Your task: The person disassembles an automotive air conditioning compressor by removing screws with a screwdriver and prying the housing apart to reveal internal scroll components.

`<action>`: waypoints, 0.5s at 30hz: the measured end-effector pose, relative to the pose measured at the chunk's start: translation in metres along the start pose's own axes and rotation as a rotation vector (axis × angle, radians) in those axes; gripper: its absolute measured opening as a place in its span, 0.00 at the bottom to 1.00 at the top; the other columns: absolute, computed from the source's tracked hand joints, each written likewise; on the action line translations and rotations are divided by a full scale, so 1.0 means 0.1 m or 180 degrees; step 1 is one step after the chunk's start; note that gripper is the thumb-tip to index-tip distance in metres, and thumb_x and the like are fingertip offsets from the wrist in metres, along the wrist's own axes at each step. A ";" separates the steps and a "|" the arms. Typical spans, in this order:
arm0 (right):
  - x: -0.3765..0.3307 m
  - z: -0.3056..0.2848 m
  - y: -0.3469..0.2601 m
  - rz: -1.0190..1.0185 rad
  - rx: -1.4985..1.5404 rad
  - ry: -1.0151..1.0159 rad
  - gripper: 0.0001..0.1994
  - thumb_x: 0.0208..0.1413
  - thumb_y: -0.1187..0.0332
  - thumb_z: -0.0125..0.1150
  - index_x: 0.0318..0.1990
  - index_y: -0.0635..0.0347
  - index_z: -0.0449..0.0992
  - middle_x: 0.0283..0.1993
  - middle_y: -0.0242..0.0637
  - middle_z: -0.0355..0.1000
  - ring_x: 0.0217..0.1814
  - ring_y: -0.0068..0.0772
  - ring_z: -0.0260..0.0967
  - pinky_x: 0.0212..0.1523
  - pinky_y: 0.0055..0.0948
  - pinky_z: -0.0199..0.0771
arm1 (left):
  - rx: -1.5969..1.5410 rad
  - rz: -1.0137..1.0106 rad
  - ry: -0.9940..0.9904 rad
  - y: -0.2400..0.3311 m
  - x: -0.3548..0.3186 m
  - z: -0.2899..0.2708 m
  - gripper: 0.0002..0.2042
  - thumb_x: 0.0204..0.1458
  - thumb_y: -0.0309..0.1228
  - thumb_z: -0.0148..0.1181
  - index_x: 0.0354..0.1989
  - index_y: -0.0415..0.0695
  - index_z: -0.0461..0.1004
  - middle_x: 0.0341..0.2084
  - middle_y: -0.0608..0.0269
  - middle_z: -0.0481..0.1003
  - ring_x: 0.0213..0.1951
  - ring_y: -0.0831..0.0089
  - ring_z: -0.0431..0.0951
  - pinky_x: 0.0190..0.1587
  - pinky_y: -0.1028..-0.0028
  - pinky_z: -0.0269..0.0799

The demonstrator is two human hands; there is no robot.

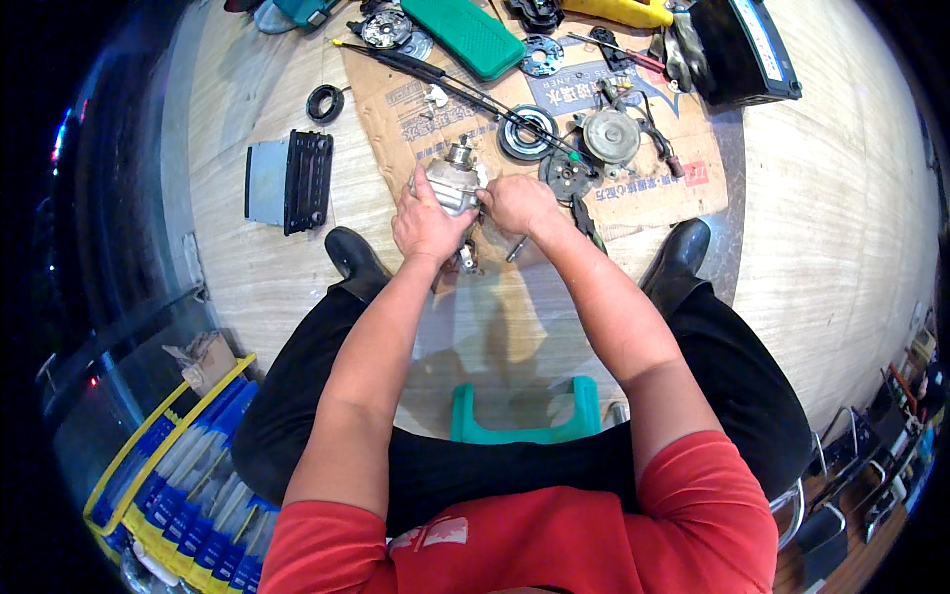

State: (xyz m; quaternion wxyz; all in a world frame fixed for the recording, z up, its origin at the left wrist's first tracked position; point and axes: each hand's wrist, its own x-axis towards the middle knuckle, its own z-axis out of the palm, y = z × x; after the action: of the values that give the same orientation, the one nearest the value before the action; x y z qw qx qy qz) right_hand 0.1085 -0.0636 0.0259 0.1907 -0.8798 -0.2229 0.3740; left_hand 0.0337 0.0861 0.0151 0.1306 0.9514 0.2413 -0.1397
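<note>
A silver metal compressor body (pixel 453 186) with a short round shaft on top stands between my hands, at the near left edge of a cardboard sheet. My left hand (pixel 427 223) is wrapped around its left and near side, thumb across the front. Against its right side, my right hand (pixel 522 205) is closed, thumb and forefinger pinched together; whatever they grip is hidden. A thin metal rod (pixel 517 248) shows just below the right hand, and I cannot tell whether that hand holds it. A small metal piece (pixel 467 258) shows under the compressor body.
On the cardboard (pixel 683 198) lie a round pulley (pixel 527 132), a grey round housing (pixel 612 137), long black rods (pixel 435 74) and a red-handled screwdriver (pixel 643 59). Beyond are a green case (pixel 465 38) and black battery (pixel 747 49). A car radio (pixel 289 183) lies left; a green stool (pixel 524 434) is beneath me.
</note>
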 end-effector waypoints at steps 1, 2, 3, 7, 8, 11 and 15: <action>0.00 0.02 -0.01 0.0062 0.0073 0.0006 0.20 0.64 0.51 0.47 0.45 0.54 0.80 0.45 0.46 0.78 0.51 0.48 0.75 0.52 0.46 0.74 | 0.0009 0.0001 0.0013 0.00 0.01 0.01 0.55 0.34 0.51 0.75 0.69 0.47 0.47 0.55 0.43 0.66 0.56 0.50 0.69 0.55 0.57 0.68; 0.00 0.05 -0.02 0.0124 0.0147 0.0013 0.20 0.64 0.51 0.47 0.45 0.54 0.81 0.46 0.46 0.78 0.51 0.48 0.75 0.52 0.46 0.74 | 0.0018 0.0002 0.0026 -0.01 0.01 0.01 0.55 0.34 0.51 0.75 0.69 0.47 0.47 0.55 0.43 0.66 0.56 0.50 0.69 0.55 0.57 0.68; 0.00 0.08 -0.03 0.0190 0.0224 0.0017 0.20 0.64 0.51 0.47 0.44 0.53 0.81 0.46 0.46 0.78 0.51 0.48 0.75 0.52 0.46 0.74 | 0.0027 0.0006 0.0024 -0.01 0.01 0.01 0.55 0.34 0.51 0.74 0.69 0.47 0.46 0.55 0.42 0.66 0.57 0.49 0.69 0.56 0.57 0.68; -0.01 0.15 -0.08 0.0400 0.0182 0.0081 0.20 0.64 0.51 0.46 0.43 0.54 0.82 0.46 0.46 0.78 0.50 0.49 0.75 0.52 0.46 0.74 | 0.0023 -0.0062 -0.0065 0.03 0.01 -0.03 0.55 0.34 0.52 0.74 0.70 0.47 0.46 0.56 0.41 0.65 0.57 0.49 0.69 0.57 0.57 0.68; -0.01 0.13 -0.08 0.0402 0.0202 0.0049 0.20 0.64 0.51 0.46 0.42 0.54 0.82 0.46 0.46 0.78 0.50 0.49 0.75 0.52 0.46 0.74 | 0.0011 -0.0099 -0.0108 0.04 0.01 -0.04 0.55 0.34 0.52 0.74 0.70 0.47 0.46 0.57 0.41 0.65 0.58 0.49 0.69 0.57 0.58 0.68; 0.02 0.16 0.01 0.0367 0.0307 0.0087 0.21 0.64 0.51 0.46 0.42 0.55 0.82 0.46 0.47 0.78 0.50 0.50 0.75 0.52 0.46 0.73 | 0.0056 -0.0027 -0.0031 0.01 0.01 -0.01 0.55 0.35 0.52 0.74 0.70 0.47 0.46 0.57 0.40 0.65 0.58 0.49 0.69 0.57 0.58 0.67; -0.01 0.16 0.11 0.0326 0.0451 0.0029 0.20 0.64 0.51 0.47 0.43 0.56 0.81 0.46 0.48 0.77 0.51 0.51 0.75 0.53 0.47 0.73 | 0.0110 -0.0025 -0.0002 0.00 0.00 -0.01 0.55 0.35 0.52 0.74 0.69 0.46 0.47 0.56 0.42 0.66 0.57 0.49 0.70 0.57 0.58 0.68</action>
State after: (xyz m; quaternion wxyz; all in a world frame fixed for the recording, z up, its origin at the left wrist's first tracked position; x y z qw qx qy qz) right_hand 0.0992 -0.0706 0.0105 0.2341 -0.8761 -0.1498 0.3940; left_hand 0.0344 0.0866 0.0160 0.1135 0.9525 0.2426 -0.1447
